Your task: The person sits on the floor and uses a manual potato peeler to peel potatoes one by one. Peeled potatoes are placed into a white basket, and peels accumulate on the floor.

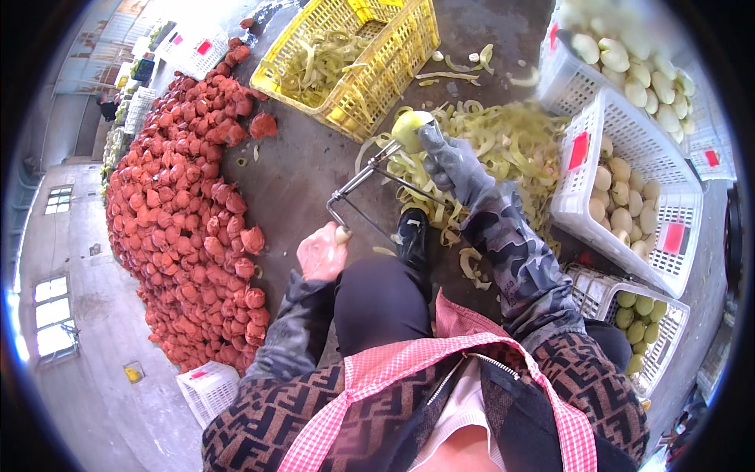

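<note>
A pale green, smooth-skinned fruit (408,131) is mounted on the end of a metal hand-crank frame (370,167). My bare left hand (321,252) is closed around the crank's handle (342,235), left of my knee. My right hand (451,162), in a grey glove, has its thumb against the fruit's right side. A thin edge of a small blade shows by the thumb; the hand hides most of it. Long peel strips (501,138) lie heaped on the floor beyond and beside the right hand.
A yellow crate (383,76) with peelings stands ahead. At the right, white crates (631,147) hold pale peeled fruits (620,194); a lower crate (634,289) holds green ones (640,324). Red-wrapped bundles (189,236) are piled at the left. My shoe (413,236) is beside the frame.
</note>
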`<action>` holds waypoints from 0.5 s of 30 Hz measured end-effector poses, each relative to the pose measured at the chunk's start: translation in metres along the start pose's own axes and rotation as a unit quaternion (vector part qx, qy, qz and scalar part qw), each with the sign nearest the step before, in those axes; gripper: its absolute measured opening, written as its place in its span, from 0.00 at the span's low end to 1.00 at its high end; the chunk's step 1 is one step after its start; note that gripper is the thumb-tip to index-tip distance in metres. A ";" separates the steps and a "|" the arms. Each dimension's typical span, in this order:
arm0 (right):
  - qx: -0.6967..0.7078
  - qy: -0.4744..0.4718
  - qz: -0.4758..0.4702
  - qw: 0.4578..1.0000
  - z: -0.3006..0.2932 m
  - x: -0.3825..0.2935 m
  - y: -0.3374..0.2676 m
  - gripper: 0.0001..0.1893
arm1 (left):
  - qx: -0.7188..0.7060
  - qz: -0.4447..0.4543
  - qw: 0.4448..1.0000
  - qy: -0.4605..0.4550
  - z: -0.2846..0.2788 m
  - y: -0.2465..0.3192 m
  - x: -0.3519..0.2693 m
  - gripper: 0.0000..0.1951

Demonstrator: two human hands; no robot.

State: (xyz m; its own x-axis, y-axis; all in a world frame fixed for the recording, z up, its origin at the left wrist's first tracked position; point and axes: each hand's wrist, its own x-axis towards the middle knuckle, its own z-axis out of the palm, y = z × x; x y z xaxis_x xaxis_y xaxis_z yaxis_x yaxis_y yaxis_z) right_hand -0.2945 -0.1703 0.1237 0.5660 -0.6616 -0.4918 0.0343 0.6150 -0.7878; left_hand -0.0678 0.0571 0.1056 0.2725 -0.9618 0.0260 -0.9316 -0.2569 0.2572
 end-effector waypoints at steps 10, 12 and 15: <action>-0.044 0.072 -0.023 0.996 0.010 0.012 0.001 0.15 | 0.163 -0.057 0.977 0.124 -0.010 -0.040 0.075 0.09; -0.068 0.091 -0.018 0.993 0.014 0.011 0.003 0.11 | 0.105 -0.029 0.991 0.071 0.018 -0.035 0.064 0.10; -0.062 0.116 -0.031 0.991 0.018 0.004 0.008 0.10 | 0.062 -0.018 0.998 0.024 0.022 -0.009 0.016 0.11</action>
State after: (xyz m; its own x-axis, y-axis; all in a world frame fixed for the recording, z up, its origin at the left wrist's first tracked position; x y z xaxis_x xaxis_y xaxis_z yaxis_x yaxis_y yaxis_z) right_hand -0.2769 -0.1603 0.1220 0.3609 -0.7858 -0.5022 -0.0473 0.5224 -0.8514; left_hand -0.0601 0.0416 0.0821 0.3146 -0.9469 0.0665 -0.9429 -0.3037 0.1365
